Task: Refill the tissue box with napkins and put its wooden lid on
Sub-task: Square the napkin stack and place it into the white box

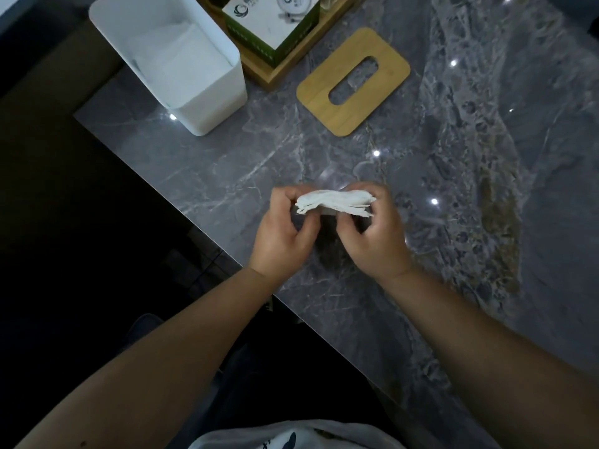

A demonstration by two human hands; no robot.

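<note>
Napkins (334,204) between both hands' fingers (285,197)

1. The white tissue box (181,66) stands open at 11 o'clock, nothing over it
2. The wooden lid (353,82) lies flat at 12 o'clock
3. Bare grey table (227,163) lies between

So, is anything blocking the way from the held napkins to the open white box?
Nothing visible. Both hands hold the napkin stack above bare marble; the white tissue box stands open, and its wooden lid lies flat, off to the right.
</note>
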